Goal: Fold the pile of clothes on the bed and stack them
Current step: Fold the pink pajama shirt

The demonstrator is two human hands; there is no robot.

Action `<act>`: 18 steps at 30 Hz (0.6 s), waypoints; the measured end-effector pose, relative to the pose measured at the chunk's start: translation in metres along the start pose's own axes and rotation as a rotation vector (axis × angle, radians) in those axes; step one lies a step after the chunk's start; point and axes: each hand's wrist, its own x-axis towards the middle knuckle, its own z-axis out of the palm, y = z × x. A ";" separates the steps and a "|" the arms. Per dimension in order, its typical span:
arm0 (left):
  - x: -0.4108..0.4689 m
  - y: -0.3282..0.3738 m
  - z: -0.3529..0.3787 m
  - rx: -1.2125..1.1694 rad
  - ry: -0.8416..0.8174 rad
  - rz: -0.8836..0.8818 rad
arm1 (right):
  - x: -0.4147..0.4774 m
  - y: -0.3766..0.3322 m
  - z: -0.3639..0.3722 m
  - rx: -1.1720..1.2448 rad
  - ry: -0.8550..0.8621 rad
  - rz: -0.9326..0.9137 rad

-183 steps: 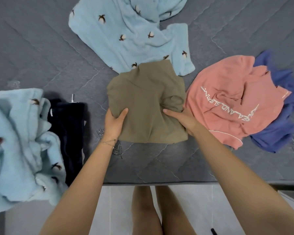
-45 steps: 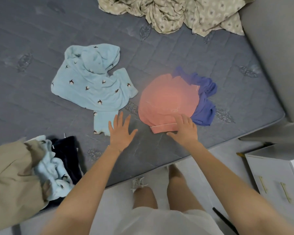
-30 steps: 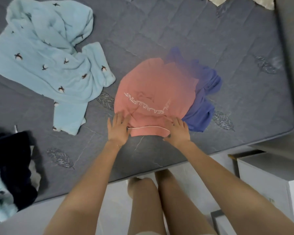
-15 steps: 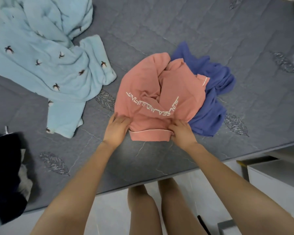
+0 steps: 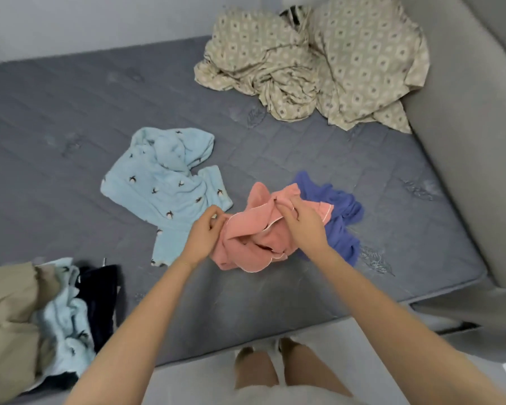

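Note:
A salmon-pink garment (image 5: pixel 251 238) with white piping hangs bunched just above the grey mattress (image 5: pixel 70 118). My left hand (image 5: pixel 206 232) pinches its hem on the left side. My right hand (image 5: pixel 303 223) grips the hem on the right, fingers curled over the fabric. A crumpled blue-purple garment (image 5: pixel 339 217) lies behind and right of the pink one. Left of it lies an unfolded light-blue fleece piece (image 5: pixel 161 188) with small bird prints. At the lower left sits the stack: a khaki folded garment (image 5: pixel 6 323), a light-blue fleece (image 5: pixel 67 323) and a dark navy item (image 5: pixel 100 299).
A rumpled beige patterned sheet (image 5: pixel 319 59) is heaped at the far right of the mattress. A grey upholstered headboard or wall (image 5: pixel 473 171) runs along the right side. The mattress's near edge borders the pale floor, where my legs stand.
Both hands closed on the pink garment's hem and lifted it off the mattress, so it now hangs bunched. Before that, the khaki garment went onto the stack at the left.

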 end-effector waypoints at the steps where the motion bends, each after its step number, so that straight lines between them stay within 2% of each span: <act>1: -0.006 0.016 -0.011 -0.018 0.003 0.002 | -0.001 -0.015 -0.007 0.006 0.018 -0.019; 7: -0.031 0.083 -0.069 -0.011 -0.001 0.055 | -0.002 -0.093 -0.048 0.048 0.094 -0.139; 13: -0.058 0.122 -0.117 0.055 -0.206 0.093 | 0.004 -0.150 -0.086 0.155 0.124 -0.217; 18: -0.074 0.136 -0.125 0.203 -0.153 0.217 | 0.010 -0.173 -0.098 0.292 0.051 -0.153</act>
